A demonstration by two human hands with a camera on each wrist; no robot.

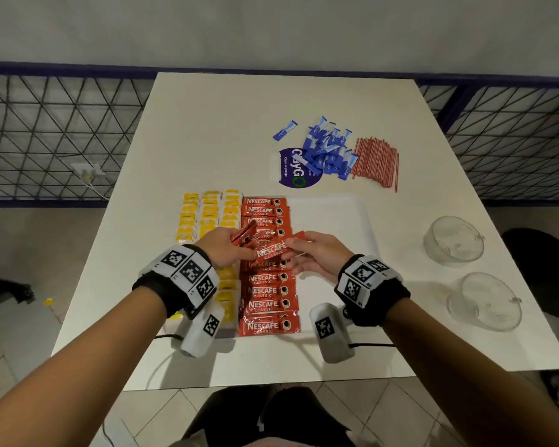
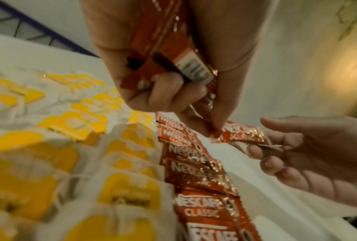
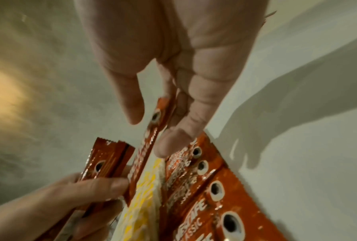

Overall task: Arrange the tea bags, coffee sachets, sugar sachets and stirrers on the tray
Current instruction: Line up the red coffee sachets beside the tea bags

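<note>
My left hand grips a small bundle of red coffee sachets, and its thumb also touches one sachet that passes across to my right hand. The right hand's fingers pinch that sachet at its other end. Both hands hover over a column of red coffee sachets lying on the white tray. Yellow tea bags fill the tray's left part in rows. Blue sugar sachets and red stirrers lie in heaps on the table beyond the tray.
Two glass bowls stand at the table's right edge. A purple sticker sits on the table under the sugar heap. One blue sachet lies apart. A wire fence runs behind the white table.
</note>
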